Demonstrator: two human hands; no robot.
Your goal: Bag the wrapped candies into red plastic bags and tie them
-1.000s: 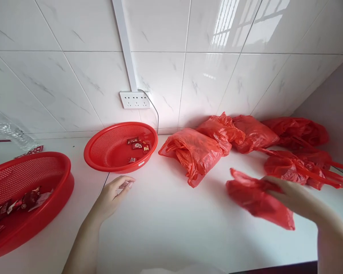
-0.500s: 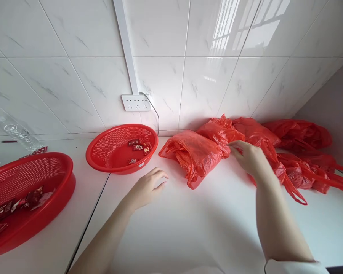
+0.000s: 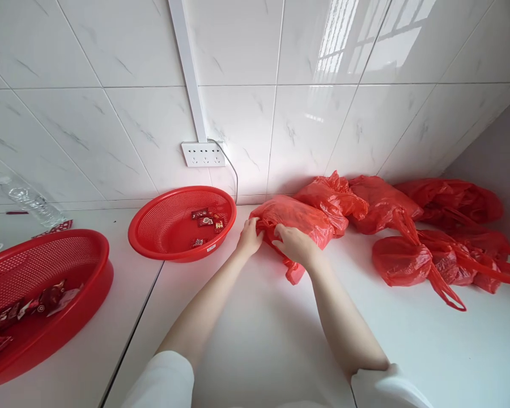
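A full red plastic bag (image 3: 297,212) lies on the white tabletop in front of me. At its left end, my left hand (image 3: 250,238) has its fingers closed on the thin plastic. My right hand (image 3: 298,245) is on the near side of the same bag, fingers bent and closed on the loose plastic folds; its exact grip is partly hidden. What the bag contains cannot be made out. Just left of my left hand stands a round red perforated basket (image 3: 153,226) with several small wrapped snack packets (image 3: 207,221) inside.
More filled red plastic bags (image 3: 402,260) are bunched along the wall to the right. A larger red basket (image 3: 85,283) holding wrapped snacks stands at the left, with a clear plastic bottle (image 3: 34,203) behind it. A socket strip (image 3: 204,154) with a cable is on the tiled wall.
My right hand has moved left from the bags on the right to the nearest bag. My left hand has moved forward and right and taken hold of that bag's left end.
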